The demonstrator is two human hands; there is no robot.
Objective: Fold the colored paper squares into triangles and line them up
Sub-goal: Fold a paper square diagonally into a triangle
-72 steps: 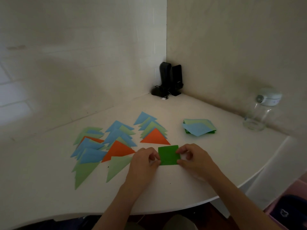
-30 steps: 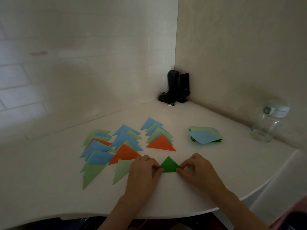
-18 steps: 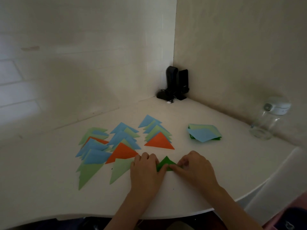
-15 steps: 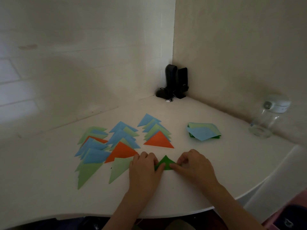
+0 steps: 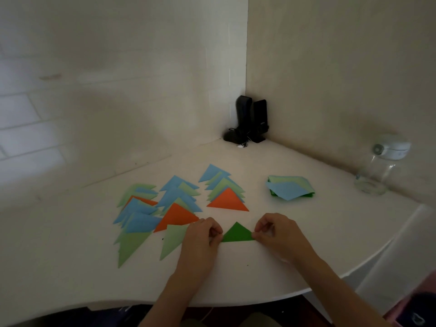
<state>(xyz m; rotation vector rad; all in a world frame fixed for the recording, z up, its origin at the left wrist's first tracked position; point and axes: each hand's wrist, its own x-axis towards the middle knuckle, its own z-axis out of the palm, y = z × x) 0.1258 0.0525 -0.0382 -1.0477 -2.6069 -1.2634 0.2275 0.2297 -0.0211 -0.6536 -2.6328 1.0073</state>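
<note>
A dark green paper triangle [image 5: 236, 234] lies flat near the table's front edge, apex pointing away from me. My left hand [image 5: 202, 239] pinches its left corner and my right hand [image 5: 274, 231] pinches its right corner. Behind it lies an orange triangle [image 5: 227, 200] on top of a column of light green and blue triangles. Left of that, further columns of folded triangles [image 5: 151, 208] in blue, light green and orange overlap one another. A stack of unfolded paper squares [image 5: 290, 187], blue on top, sits at the right.
A clear jar with a white lid [image 5: 377, 172] stands at the far right by the wall. Two black speakers [image 5: 250, 121] occupy the back corner. The white table [image 5: 236, 279] has a curved front edge close to my arms.
The green paper was a flat square, then got folded into a triangle. My left hand pressed over its left half and has now slid back to the corner, leaving the whole triangle visible.
</note>
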